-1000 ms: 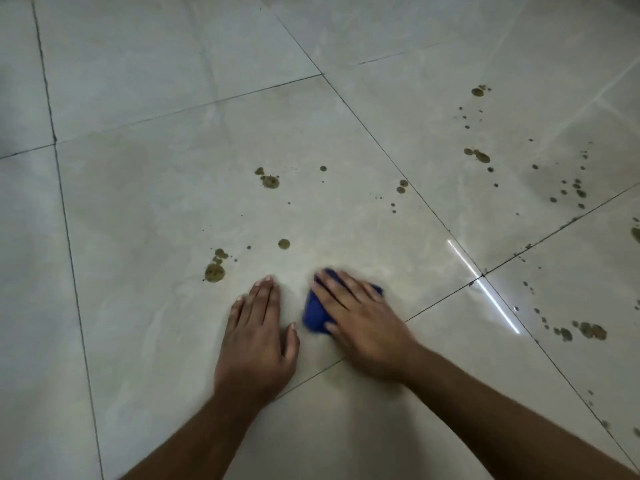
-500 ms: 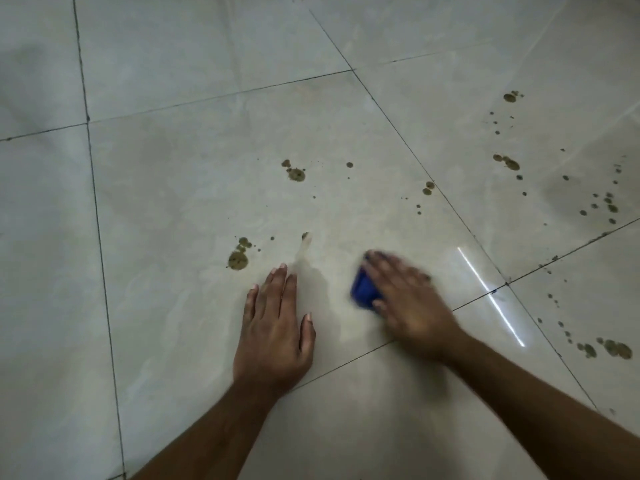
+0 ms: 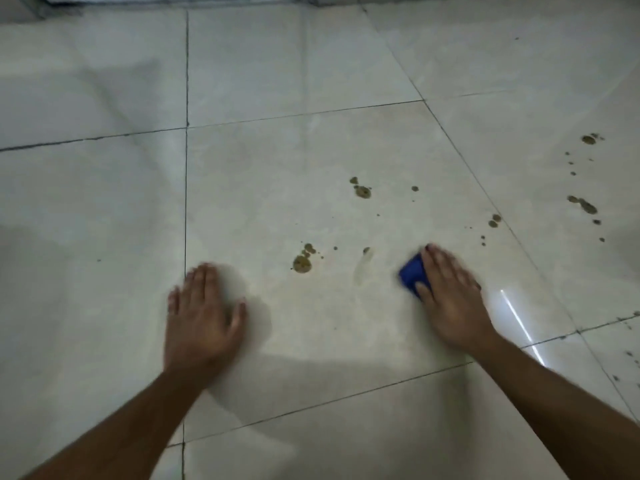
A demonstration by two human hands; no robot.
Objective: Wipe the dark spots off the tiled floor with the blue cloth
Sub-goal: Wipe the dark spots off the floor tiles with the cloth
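Note:
My right hand (image 3: pixel 448 292) lies flat on the folded blue cloth (image 3: pixel 412 273) and presses it to the pale tiled floor (image 3: pixel 311 341); only the cloth's left part shows from under my fingers. Left of the cloth is a faint wet smear (image 3: pixel 362 268) with a small spot at its top. A large dark spot (image 3: pixel 302 263) sits further left, between my hands. More dark spots (image 3: pixel 362 191) lie further away, and another pair (image 3: pixel 494 220) by the tile seam. My left hand (image 3: pixel 202 313) rests flat on the floor, fingers spread, holding nothing.
Several more dark spots (image 3: pixel 585 206) dot the tile at the right, with small ones (image 3: pixel 630 355) near the right edge. A bright light reflection (image 3: pixel 519 323) streaks the floor by my right wrist. A dark wall base (image 3: pixel 173 0) runs along the top.
The view has shifted up and left. My left hand has slid left, away from the large spot. My right hand with the cloth has moved right across the tile, leaving a smear.

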